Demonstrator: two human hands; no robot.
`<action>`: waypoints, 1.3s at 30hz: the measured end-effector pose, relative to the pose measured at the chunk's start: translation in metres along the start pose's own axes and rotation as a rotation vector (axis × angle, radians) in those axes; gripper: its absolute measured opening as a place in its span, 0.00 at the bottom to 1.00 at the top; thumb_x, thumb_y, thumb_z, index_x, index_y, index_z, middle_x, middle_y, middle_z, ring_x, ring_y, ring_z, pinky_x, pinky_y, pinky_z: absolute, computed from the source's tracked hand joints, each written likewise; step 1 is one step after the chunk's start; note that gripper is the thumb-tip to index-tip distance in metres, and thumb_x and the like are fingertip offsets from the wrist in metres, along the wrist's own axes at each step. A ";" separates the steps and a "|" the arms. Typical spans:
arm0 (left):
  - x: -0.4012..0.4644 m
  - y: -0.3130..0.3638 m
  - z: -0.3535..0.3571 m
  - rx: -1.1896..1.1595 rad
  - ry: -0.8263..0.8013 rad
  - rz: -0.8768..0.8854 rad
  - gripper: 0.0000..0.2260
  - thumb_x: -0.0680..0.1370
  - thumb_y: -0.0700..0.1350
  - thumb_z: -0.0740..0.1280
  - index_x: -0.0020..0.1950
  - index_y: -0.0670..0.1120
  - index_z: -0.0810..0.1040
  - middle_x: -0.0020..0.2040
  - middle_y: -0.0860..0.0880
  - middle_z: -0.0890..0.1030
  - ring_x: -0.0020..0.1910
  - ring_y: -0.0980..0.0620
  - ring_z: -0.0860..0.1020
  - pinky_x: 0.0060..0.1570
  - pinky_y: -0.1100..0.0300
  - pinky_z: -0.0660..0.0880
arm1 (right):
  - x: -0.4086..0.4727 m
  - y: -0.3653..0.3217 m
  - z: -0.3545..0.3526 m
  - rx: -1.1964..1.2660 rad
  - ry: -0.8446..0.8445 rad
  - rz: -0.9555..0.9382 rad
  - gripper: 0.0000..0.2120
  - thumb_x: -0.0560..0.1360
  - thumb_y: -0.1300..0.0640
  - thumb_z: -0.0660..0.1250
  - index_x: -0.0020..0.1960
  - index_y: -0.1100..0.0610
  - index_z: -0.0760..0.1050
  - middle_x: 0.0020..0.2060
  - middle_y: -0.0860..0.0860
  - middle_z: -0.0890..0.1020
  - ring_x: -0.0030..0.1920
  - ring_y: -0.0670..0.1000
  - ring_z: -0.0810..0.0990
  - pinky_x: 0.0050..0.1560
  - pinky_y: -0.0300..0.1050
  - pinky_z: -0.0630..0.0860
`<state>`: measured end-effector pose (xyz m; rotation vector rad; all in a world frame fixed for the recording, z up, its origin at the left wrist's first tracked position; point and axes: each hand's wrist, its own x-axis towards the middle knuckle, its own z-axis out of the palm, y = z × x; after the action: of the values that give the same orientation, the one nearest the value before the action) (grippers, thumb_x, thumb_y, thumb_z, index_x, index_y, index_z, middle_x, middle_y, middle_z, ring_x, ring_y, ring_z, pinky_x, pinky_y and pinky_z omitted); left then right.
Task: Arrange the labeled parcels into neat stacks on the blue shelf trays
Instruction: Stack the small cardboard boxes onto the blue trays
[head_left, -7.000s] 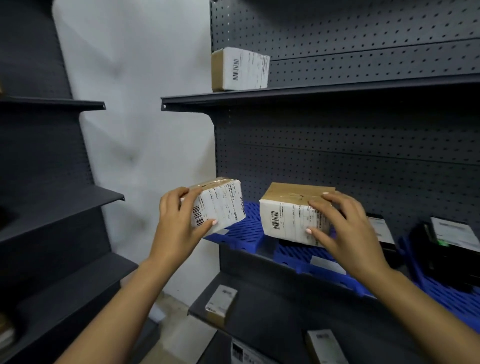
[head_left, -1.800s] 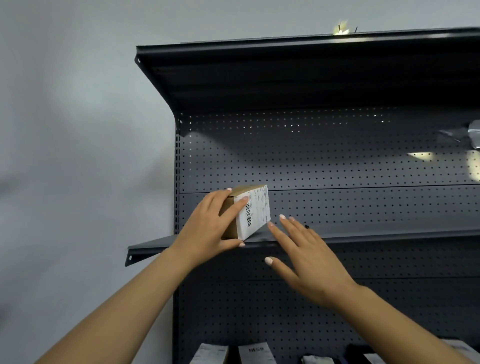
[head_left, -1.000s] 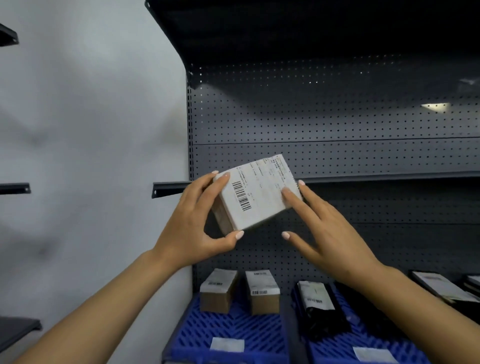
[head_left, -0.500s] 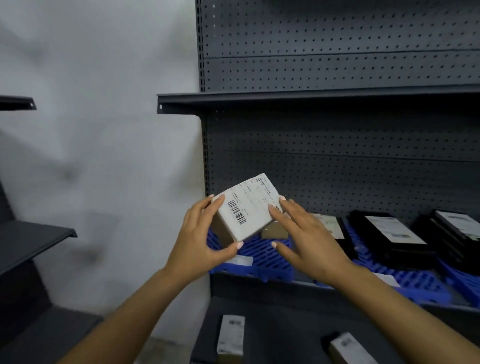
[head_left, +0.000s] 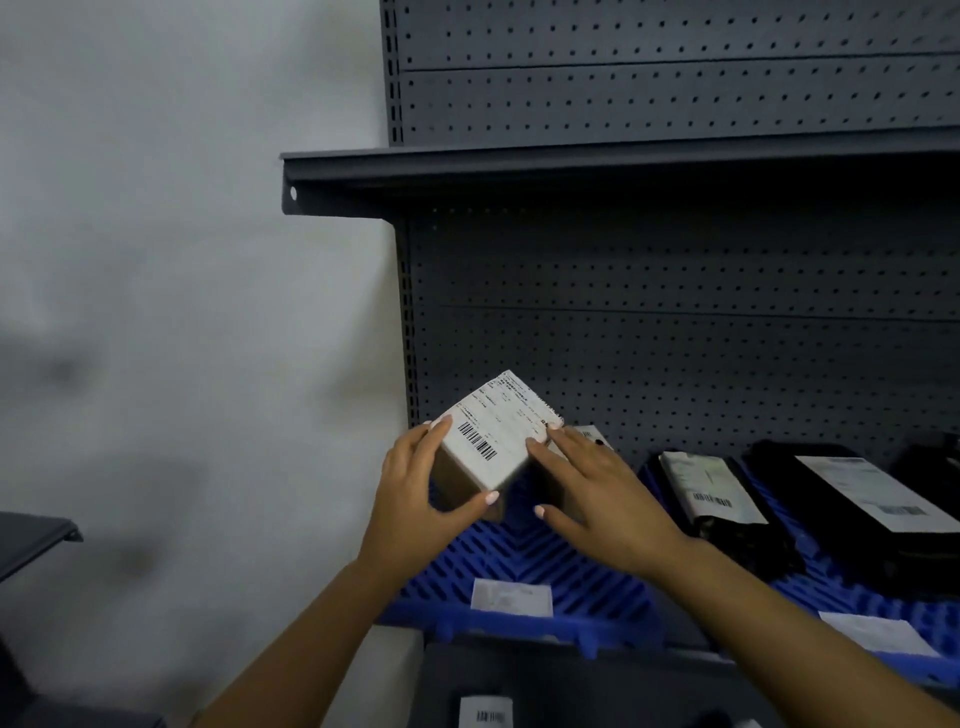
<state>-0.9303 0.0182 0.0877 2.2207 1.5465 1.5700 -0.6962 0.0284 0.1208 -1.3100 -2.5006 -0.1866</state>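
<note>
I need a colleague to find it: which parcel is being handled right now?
On the dark pegboard shelving, look at the leftmost blue tray. Just above it the left hand grips a small cardboard box, tilted, white barcode label up, right hand touching it. The neighbouring parcels are flat black bags.

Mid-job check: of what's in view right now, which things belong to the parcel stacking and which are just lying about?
In the job:
- labeled box, gripped by left hand, right hand touching it
- second box behind it
- blue tray
- black parcels

Lying about:
- upper shelf
- box on lower shelf
</note>
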 end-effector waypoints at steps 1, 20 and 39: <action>0.008 -0.007 0.004 -0.012 0.008 0.000 0.39 0.67 0.66 0.68 0.74 0.56 0.58 0.70 0.51 0.64 0.68 0.54 0.64 0.61 0.65 0.64 | 0.009 0.001 0.004 0.003 -0.001 0.007 0.34 0.75 0.36 0.49 0.77 0.45 0.42 0.77 0.50 0.45 0.76 0.49 0.42 0.72 0.44 0.40; 0.071 -0.068 0.019 0.273 -0.127 0.233 0.30 0.75 0.66 0.59 0.69 0.47 0.69 0.69 0.48 0.71 0.70 0.49 0.66 0.64 0.45 0.70 | 0.090 0.009 0.041 0.064 0.050 0.080 0.37 0.77 0.38 0.57 0.75 0.41 0.35 0.77 0.47 0.42 0.76 0.48 0.47 0.75 0.47 0.49; 0.066 0.048 0.042 0.203 -0.188 0.464 0.28 0.78 0.63 0.57 0.72 0.48 0.66 0.70 0.50 0.70 0.69 0.51 0.65 0.70 0.54 0.60 | -0.058 0.045 -0.032 -0.116 0.138 0.158 0.33 0.76 0.32 0.46 0.76 0.40 0.37 0.77 0.45 0.42 0.76 0.45 0.40 0.73 0.45 0.44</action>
<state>-0.8661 0.0611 0.1377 2.9070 1.2503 1.2726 -0.6219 0.0012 0.1302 -1.4797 -2.2902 -0.3767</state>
